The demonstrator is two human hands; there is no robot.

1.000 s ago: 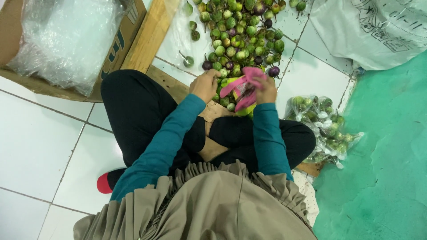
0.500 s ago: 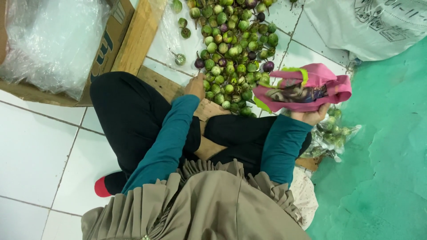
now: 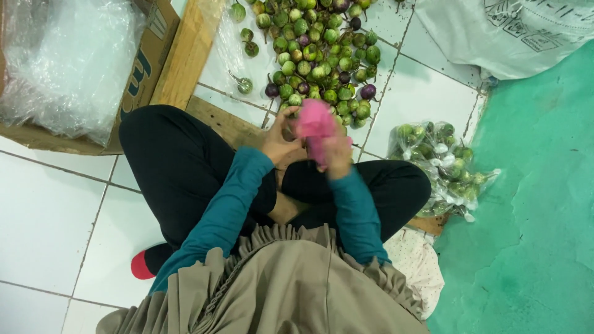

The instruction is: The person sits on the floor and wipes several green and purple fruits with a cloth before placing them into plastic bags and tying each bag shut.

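I sit cross-legged on a tiled floor. My right hand [image 3: 337, 154] grips a pink plastic bag [image 3: 314, 122] held up in front of my knees. My left hand [image 3: 279, 139] is beside it, its fingers touching the bag's left edge. Just beyond both hands lies a heap of small round green and purple eggplants [image 3: 315, 55] on the floor. The bag's inside is hidden.
Clear plastic bags [image 3: 442, 167] filled with the same eggplants lie to my right at the edge of a green floor [image 3: 538, 204]. A cardboard box [image 3: 145, 74] with clear plastic sits far left, a wooden plank [image 3: 185, 52] beside it. A white sack [image 3: 513, 31] is far right.
My right hand swung the pink bag out to the right, then brought it back in front of me. My left hand moved from the heap to the bag's edge.
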